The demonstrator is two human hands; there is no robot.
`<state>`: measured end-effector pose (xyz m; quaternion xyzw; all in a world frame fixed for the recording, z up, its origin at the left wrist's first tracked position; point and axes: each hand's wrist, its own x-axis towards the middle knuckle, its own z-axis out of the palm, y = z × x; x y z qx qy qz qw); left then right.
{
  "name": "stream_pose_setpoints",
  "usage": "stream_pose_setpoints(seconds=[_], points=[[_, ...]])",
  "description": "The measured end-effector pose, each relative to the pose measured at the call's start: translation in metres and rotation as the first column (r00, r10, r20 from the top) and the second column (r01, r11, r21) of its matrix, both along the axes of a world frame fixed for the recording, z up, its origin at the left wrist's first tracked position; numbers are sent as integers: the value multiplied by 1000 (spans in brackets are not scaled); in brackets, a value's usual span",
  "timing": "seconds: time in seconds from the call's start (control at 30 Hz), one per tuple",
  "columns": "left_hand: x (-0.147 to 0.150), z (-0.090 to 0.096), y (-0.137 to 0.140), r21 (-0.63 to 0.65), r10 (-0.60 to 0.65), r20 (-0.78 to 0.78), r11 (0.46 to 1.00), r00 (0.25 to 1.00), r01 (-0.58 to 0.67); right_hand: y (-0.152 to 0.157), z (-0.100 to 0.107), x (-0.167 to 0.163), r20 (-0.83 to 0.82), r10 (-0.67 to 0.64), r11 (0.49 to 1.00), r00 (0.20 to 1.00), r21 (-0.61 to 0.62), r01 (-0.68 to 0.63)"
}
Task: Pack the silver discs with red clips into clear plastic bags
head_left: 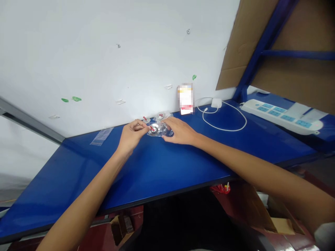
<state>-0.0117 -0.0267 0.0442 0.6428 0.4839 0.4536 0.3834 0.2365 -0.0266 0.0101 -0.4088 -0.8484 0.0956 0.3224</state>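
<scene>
In the head view a clear plastic bag sits between my hands near the back of the blue table, with a shiny round metal piece and a red loop in it. My left hand pinches the bag's left end beside the red loop with thumb and forefinger. From the other side, my right hand grips the bag's right end, its fingers curled and partly hidden. Just behind are a second bagged round piece with a red loop and a pale disc with another red loop.
A lit phone, its screen blurred out, leans on the white wall. A white charger with a looped cable lies to its right, then a power strip. A flat clear bag lies on the blue table at left.
</scene>
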Motion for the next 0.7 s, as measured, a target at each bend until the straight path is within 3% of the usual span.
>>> stream_pose_setpoints(seconds=[0.17, 0.33, 0.6, 0.7], points=[[5, -7, -1, 11, 34, 33, 999, 999, -34, 0, -1, -1, -12, 19, 1000, 1000, -3, -19], [11, -13, -6, -15, -44, 27, 999, 999, 45, 1, -6, -2, -39, 51, 998, 998, 39, -49], [7, -3, -14, 120, -123, -247, 980, 961, 157, 1, -8, -3, -64, 67, 996, 996, 56, -63], [7, 4, -21, 100, -181, -349, 968, 919, 229, -2, -5, -4, -69, 61, 997, 996, 46, -58]])
